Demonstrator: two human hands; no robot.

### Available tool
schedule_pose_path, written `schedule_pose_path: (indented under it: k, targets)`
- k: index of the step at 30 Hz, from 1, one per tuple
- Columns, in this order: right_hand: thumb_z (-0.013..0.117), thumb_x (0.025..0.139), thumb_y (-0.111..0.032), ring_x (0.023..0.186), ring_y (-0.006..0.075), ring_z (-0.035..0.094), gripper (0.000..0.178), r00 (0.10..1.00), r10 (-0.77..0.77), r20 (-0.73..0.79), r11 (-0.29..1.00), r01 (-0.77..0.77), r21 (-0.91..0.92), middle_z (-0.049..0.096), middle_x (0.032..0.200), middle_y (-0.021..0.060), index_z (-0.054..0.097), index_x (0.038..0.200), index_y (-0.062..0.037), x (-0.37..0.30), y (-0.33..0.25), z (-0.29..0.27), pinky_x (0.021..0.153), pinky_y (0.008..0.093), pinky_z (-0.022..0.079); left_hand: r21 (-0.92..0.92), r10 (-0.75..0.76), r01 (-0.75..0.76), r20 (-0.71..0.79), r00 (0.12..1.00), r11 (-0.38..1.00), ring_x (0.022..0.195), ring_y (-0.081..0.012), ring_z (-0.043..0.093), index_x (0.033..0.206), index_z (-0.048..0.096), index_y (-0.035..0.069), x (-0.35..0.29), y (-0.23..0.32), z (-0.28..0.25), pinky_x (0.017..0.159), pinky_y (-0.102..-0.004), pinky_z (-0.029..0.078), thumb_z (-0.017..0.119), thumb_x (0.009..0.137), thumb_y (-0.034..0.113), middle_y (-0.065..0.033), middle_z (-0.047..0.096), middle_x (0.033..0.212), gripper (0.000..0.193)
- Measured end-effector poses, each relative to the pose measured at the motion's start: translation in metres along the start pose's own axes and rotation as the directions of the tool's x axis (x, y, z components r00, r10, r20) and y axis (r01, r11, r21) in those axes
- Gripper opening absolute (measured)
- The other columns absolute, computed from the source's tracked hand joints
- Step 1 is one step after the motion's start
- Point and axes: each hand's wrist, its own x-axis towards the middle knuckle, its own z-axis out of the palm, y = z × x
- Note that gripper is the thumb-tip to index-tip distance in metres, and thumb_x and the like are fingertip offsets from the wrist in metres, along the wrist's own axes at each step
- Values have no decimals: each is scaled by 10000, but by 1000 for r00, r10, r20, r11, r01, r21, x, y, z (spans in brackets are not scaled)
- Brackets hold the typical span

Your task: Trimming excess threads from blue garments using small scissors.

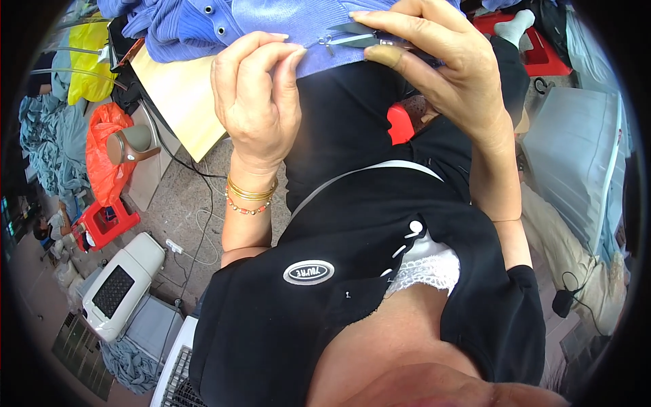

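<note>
A blue-violet ribbed garment (271, 20) with metal eyelets or snaps lies across the top, over my lap. My left hand (258, 102) is closed in a pinch at its lower edge; whatever lies between the fingertips is too small to make out. My right hand (447, 61) grips dark thread snips (352, 35) between thumb and fingers. Their blades are apart and point left, just short of the left fingertips. A small dark bit sits on the cloth by the blade tips. A tan covering wraps the right thumb.
A pale yellow board (180, 95) borders the garment on the left. Beyond it are an orange plastic bag (102, 149), a red stool (112, 224), a white chair (125, 285) and floor cables (209, 203). At right stands a translucent bin (573, 156); another red stool (546, 57) is behind.
</note>
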Motion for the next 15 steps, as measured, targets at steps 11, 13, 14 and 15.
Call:
schedule_pose_path:
  k: [11,13,14,15]
  targets:
    - [794,768,-70,689,208,593,325,998,-64,4,985,64,-161,611,847,88,710,1078,-19,4,-5,-2,591,303,471,-105,-89,94,47,995,990,930,-249,612,1063,638,-5,3,4,-6,817,-336,510,729,851,33,-130,615,1026,234]
    - [795,768,-70,690,210,596,324,998,-63,1,985,62,-161,612,846,90,710,1076,-18,4,-5,-2,592,303,473,-104,-94,101,67,993,989,931,-237,603,1153,653,7,4,6,-3,806,-322,505,806,788,79,-122,612,1024,402]
    - [795,767,-71,692,212,598,322,998,-63,3,985,62,-164,612,846,91,709,1073,-18,5,-5,-2,592,303,475,-76,-81,87,74,994,993,916,-228,600,1150,668,29,4,7,-3,793,-317,503,820,770,88,-116,609,1020,413]
    - [795,767,-71,692,212,598,322,998,-63,1,985,62,-162,612,846,91,709,1073,-18,5,-5,-1,592,303,475,-48,-69,73,81,994,996,900,-220,596,1147,684,50,4,8,-3,780,-311,500,835,753,98,-110,605,1015,425]
